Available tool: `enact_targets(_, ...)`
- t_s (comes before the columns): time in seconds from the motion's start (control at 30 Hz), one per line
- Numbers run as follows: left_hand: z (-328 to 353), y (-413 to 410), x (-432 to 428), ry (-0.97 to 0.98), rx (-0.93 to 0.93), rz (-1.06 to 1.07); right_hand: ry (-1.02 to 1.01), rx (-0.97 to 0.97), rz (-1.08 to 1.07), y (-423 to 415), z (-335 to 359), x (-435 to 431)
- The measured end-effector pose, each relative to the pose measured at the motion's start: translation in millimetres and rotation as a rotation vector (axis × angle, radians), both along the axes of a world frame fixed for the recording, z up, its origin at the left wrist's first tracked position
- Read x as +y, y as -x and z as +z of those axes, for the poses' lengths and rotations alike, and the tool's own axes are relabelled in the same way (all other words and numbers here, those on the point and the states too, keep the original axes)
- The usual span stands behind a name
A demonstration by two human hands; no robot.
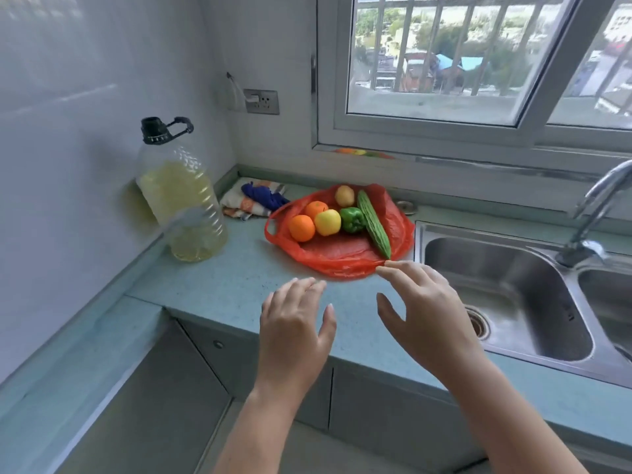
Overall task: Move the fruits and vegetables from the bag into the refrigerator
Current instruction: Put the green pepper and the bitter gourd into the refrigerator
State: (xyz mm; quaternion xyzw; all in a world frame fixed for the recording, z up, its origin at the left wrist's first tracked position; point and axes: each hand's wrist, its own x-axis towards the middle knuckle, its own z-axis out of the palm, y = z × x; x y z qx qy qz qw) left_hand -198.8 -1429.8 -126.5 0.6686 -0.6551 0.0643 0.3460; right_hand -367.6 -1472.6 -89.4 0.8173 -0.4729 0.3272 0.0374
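A red plastic bag (342,254) lies spread flat on the pale blue counter (219,285). On it sit two oranges (301,228), a yellow apple (327,222), a green bell pepper (352,219), a potato (344,196) and a long bitter gourd (373,223). My left hand (294,330) hovers over the counter just in front of the bag, fingers straight and spread, holding nothing. My right hand (422,307) is also empty, its fingertips reaching the bag's near edge by the gourd's tip. No refrigerator is in view.
A large oil bottle (181,196) stands at the left against the wall. Folded cloths (251,200) lie behind the bag. To the right is a steel sink (506,295) with a tap (598,206). A barred window (478,63) is above.
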Motion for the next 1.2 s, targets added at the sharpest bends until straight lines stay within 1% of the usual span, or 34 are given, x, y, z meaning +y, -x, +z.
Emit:
enact_targets(0.17, -19, -24, -44, -0.063, 0.009, -0.005, -0.037, 0.001, 0.014, -18, -15, -51)
enact_targets(0.37, -32, -45, -111, -0.139, 0.132, -0.04, -0.106, -0.012, 0.019, -38, -40, -126)
enact_targets(0.47, -36, -54, -158, -0.159, 0.171, -0.051, -0.145, -0.026, -0.011, -41, -53, -169)
enact_targets(0.6, -40, -58, -222, -0.144, 0.14, -0.062, -0.193, -0.012, -0.064, -37, -70, -224)
enact_targets(0.8, -58, -48, -295, -0.233, 0.148, -0.12, -0.311, 0.004, -0.149, -30, -96, -289)
enact_targets(0.93, -76, -40, -335, -0.301, 0.166, -0.223, -0.396, -0.004, -0.173, -23, -119, -318)
enact_targets(1.2, -100, -26, -392, -0.436, 0.105, -0.309, -0.547, -0.04, -0.253, -14, -151, -353)
